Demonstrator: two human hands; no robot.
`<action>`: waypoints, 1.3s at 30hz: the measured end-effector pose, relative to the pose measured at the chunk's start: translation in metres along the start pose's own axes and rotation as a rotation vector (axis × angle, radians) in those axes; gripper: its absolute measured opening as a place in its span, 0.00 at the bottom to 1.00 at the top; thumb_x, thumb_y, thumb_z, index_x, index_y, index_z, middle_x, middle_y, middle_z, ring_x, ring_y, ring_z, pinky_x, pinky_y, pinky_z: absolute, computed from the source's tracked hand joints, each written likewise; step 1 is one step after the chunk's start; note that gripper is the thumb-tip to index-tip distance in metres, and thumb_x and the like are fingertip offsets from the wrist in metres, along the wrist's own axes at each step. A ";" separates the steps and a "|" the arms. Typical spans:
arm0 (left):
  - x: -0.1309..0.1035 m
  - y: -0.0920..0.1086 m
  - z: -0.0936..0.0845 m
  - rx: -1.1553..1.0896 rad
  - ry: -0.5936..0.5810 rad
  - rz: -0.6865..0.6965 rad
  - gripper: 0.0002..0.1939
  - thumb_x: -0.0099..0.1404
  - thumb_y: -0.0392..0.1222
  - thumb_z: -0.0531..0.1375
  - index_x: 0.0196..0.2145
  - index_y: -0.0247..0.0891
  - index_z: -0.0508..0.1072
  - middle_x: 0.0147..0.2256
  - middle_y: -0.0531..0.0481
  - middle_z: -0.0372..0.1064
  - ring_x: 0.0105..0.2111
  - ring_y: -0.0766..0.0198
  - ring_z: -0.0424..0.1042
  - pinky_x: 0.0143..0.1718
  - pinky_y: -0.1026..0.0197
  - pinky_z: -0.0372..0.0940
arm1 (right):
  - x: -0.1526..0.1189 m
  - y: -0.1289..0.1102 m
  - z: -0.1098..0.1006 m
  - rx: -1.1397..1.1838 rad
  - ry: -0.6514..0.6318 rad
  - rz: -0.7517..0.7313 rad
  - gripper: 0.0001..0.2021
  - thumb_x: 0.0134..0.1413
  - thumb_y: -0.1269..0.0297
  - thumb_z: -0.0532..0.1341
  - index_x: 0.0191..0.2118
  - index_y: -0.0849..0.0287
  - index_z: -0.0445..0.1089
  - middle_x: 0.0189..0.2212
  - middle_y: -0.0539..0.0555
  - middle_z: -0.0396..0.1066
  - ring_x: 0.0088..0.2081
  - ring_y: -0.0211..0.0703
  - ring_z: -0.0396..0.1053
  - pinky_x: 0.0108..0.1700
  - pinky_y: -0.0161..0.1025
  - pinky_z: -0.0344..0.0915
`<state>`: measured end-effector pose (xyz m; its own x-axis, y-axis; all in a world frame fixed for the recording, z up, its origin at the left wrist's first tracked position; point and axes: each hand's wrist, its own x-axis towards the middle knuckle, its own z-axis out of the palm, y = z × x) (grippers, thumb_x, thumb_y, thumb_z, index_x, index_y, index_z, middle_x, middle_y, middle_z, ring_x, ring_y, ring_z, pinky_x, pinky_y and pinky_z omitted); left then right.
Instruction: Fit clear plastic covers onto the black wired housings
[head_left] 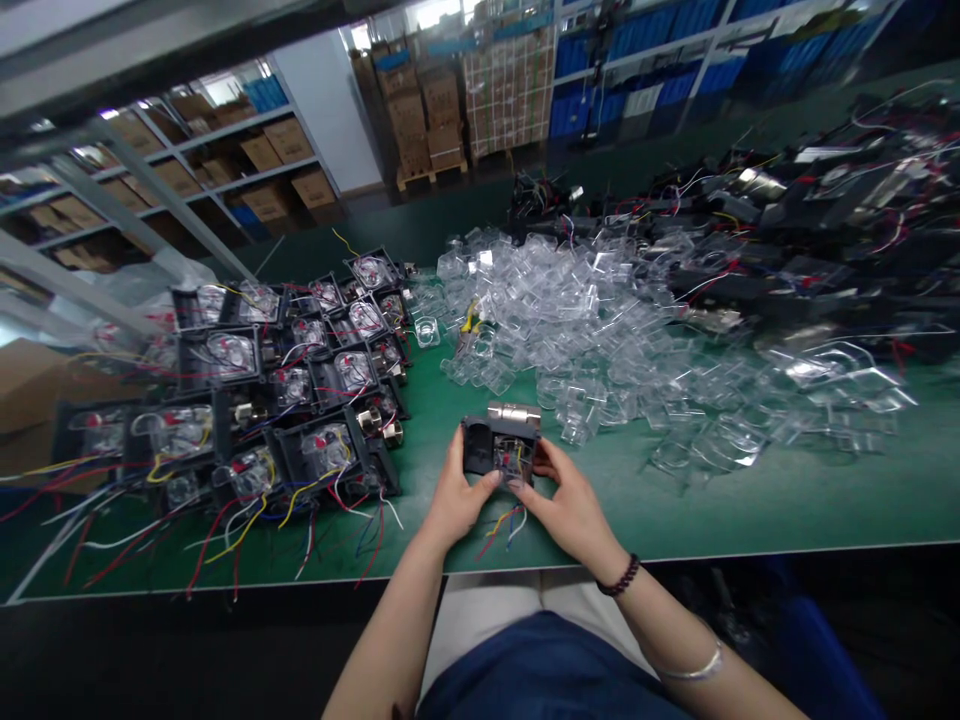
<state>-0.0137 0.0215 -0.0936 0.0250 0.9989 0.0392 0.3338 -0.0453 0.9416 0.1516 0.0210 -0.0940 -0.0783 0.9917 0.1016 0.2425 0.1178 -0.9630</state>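
Observation:
Between both hands is a dark grey plastic housing with a metal cylindrical fitting on its far side. Red, yellow, white and blue wires trail from its near edge over the green table. My left hand grips the housing's left side, its thumb at the front edge. On the right side my right hand holds it, thumb pressed to the near front, where a clear plastic part shows inside. The fingers behind the housing are partly hidden.
Several similar wired housings with clear covers stand in rows at left. A heap of loose clear plastic covers spreads beyond my hands and rightward. Dark wired assemblies pile up at far right, blurred. The green table's front edge runs before my lap.

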 end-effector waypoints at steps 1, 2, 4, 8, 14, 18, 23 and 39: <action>0.000 0.000 0.000 0.000 0.006 0.003 0.42 0.56 0.52 0.59 0.61 0.34 0.44 0.62 0.36 0.44 0.62 0.50 0.43 0.61 0.46 0.41 | 0.000 0.000 0.000 -0.006 0.005 0.007 0.28 0.45 0.58 0.63 0.54 0.60 0.59 0.46 0.61 0.68 0.43 0.49 0.69 0.45 0.50 0.68; 0.000 -0.001 0.001 0.002 0.009 0.007 0.42 0.56 0.53 0.59 0.61 0.34 0.44 0.62 0.36 0.44 0.62 0.50 0.44 0.61 0.46 0.42 | 0.001 0.000 0.000 -0.011 0.009 0.016 0.29 0.45 0.58 0.64 0.53 0.61 0.60 0.45 0.61 0.68 0.42 0.49 0.70 0.45 0.49 0.68; 0.000 -0.001 0.001 0.013 0.011 0.017 0.42 0.56 0.53 0.58 0.61 0.33 0.45 0.61 0.36 0.45 0.62 0.50 0.44 0.61 0.47 0.43 | 0.001 -0.001 0.001 -0.019 0.022 0.032 0.28 0.44 0.57 0.64 0.52 0.61 0.61 0.43 0.61 0.70 0.40 0.48 0.70 0.44 0.49 0.68; 0.002 -0.003 0.001 0.035 0.034 0.041 0.38 0.58 0.51 0.58 0.60 0.35 0.47 0.61 0.37 0.47 0.61 0.51 0.46 0.60 0.47 0.44 | 0.003 -0.001 0.002 -0.020 0.066 0.048 0.26 0.43 0.57 0.64 0.49 0.61 0.64 0.40 0.59 0.71 0.37 0.47 0.71 0.41 0.48 0.69; 0.003 -0.004 0.002 0.050 0.060 0.048 0.36 0.58 0.49 0.57 0.60 0.34 0.49 0.60 0.37 0.50 0.60 0.51 0.49 0.60 0.47 0.46 | 0.001 -0.001 -0.001 -0.029 0.023 0.010 0.25 0.47 0.59 0.61 0.51 0.61 0.63 0.43 0.60 0.71 0.41 0.49 0.70 0.43 0.48 0.68; 0.004 -0.004 0.003 0.053 0.066 0.053 0.34 0.59 0.48 0.56 0.59 0.32 0.50 0.59 0.36 0.51 0.60 0.51 0.50 0.60 0.46 0.46 | 0.000 0.002 -0.003 -0.034 0.005 0.006 0.26 0.47 0.59 0.61 0.53 0.62 0.62 0.45 0.61 0.70 0.41 0.49 0.70 0.44 0.48 0.68; 0.006 -0.001 0.003 0.034 0.077 0.036 0.31 0.61 0.48 0.55 0.58 0.34 0.53 0.57 0.37 0.56 0.58 0.53 0.55 0.58 0.46 0.49 | -0.001 0.006 -0.001 -0.064 0.057 0.034 0.24 0.47 0.57 0.60 0.51 0.63 0.64 0.42 0.61 0.72 0.37 0.48 0.71 0.42 0.49 0.68; 0.003 0.016 0.006 0.028 0.075 -0.022 0.32 0.58 0.46 0.58 0.56 0.34 0.53 0.55 0.38 0.59 0.54 0.52 0.59 0.56 0.47 0.52 | -0.002 0.006 -0.004 0.000 0.041 0.006 0.23 0.49 0.57 0.59 0.51 0.63 0.64 0.41 0.61 0.70 0.37 0.47 0.69 0.39 0.45 0.68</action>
<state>-0.0029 0.0233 -0.0809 -0.0532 0.9976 0.0451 0.3600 -0.0230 0.9327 0.1571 0.0199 -0.0992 -0.0375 0.9937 0.1058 0.2430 0.1118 -0.9636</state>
